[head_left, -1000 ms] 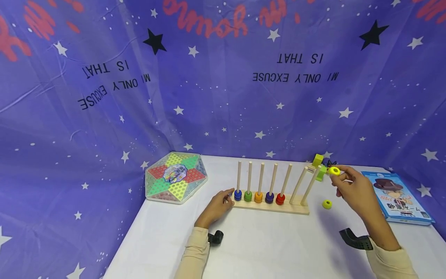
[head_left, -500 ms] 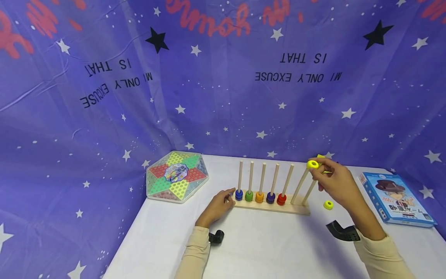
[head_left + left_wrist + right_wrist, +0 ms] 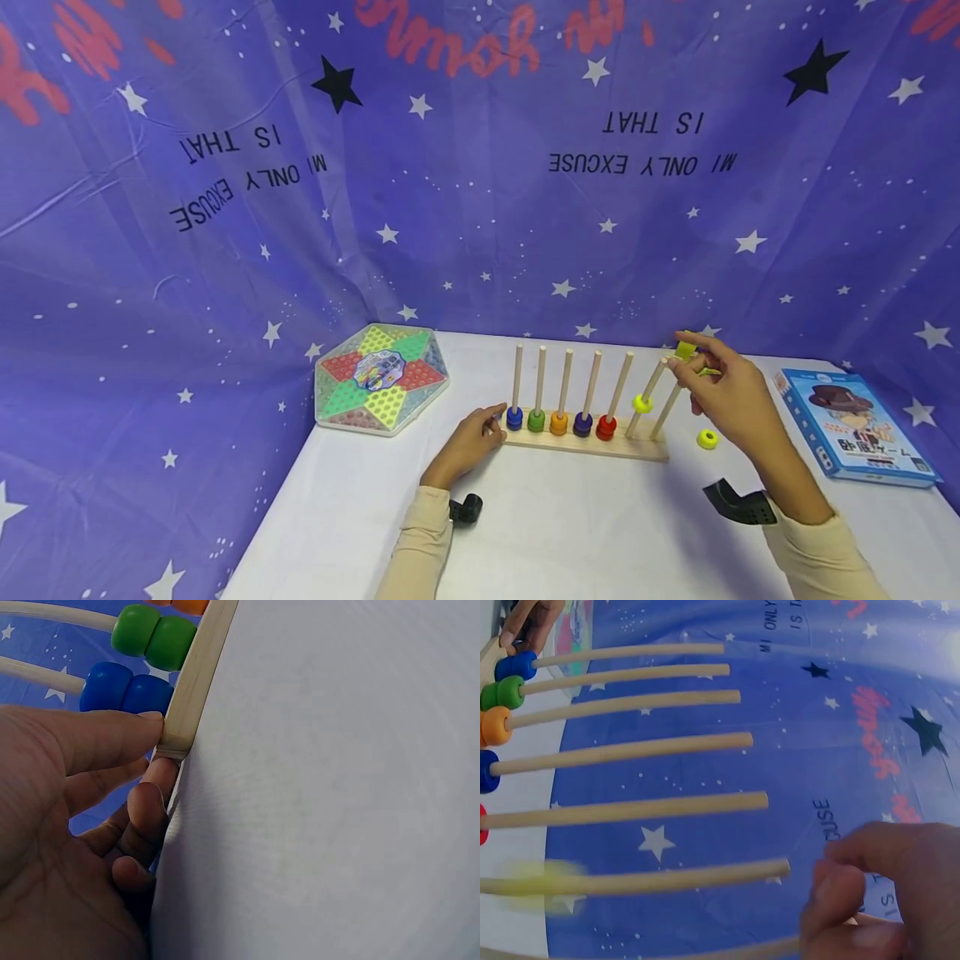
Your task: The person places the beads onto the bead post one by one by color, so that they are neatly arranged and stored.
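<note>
A wooden bead rack (image 3: 585, 448) with a row of upright pegs stands on the table. Blue (image 3: 513, 419), green, orange, dark blue and red beads sit low on its pegs from the left. My left hand (image 3: 466, 446) holds the rack's left end; the left wrist view shows the thumb against the base (image 3: 196, 682) and fingers around its end. A yellow bead (image 3: 642, 404) is partway down the sixth peg, blurred in the right wrist view. Beside that peg's top is my right hand (image 3: 731, 400), fingers loosely bent and holding nothing. The last peg (image 3: 666, 412) is bare.
Another yellow bead (image 3: 707, 439) lies right of the rack. A blue game box (image 3: 858, 429) lies at the right, and a hexagonal star-pattern board (image 3: 381, 379) at the left. Yellow-green blocks (image 3: 686, 346) are partly hidden behind my right hand. A purple star-printed cloth (image 3: 480, 208) hangs behind.
My right hand moved left with the yellow bead to the sixth peg's top and let go; the bead has slid partway down. The left hand keeps its place on the rack.
</note>
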A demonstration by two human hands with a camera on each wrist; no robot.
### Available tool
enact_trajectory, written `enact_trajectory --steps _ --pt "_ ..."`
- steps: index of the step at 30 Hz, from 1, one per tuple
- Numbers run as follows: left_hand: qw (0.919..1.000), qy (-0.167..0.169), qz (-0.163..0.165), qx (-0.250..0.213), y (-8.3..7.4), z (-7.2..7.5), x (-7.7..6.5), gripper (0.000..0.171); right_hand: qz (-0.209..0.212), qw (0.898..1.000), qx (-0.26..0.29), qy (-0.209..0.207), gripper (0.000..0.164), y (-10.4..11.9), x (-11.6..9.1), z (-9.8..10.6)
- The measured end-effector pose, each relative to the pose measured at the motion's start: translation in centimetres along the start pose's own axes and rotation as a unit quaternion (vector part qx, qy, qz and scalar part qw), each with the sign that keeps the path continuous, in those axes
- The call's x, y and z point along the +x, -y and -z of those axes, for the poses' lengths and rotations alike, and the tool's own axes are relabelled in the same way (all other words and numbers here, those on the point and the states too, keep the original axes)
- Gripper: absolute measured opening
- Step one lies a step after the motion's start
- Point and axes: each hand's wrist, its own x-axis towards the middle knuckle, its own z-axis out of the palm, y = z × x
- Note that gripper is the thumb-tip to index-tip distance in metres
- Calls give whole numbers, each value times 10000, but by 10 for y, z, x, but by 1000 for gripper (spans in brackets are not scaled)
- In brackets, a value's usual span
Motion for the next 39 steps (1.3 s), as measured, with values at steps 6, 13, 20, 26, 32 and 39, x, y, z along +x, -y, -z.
enact_trajectory --steps 6,13,20,26,32,39 --pt "10000 -14 25 -19 -1 0 0 49 -295 9983 265 -430 49 -22 -7 11" --pt "10000 -19 74 -17 -1 2 1 49 -1368 9893 478 146 63 -85 -15 9" --pt "9998 69 150 -78 1 0 2 50 -2178 9636 399 1497 69 -150 -32 -20" --pt "9999 -17 75 -123 0 -1 0 49 -2378 9563 45 1700 57 -166 -37 -35" --pt "9999 -20 77 -132 0 -3 -2 49 -2441 9572 -176 1546 53 -174 -36 -39" --pt "10000 -34 -10 -73 0 0 -1 49 -2356 9637 -544 1131 52 -163 -31 -31"
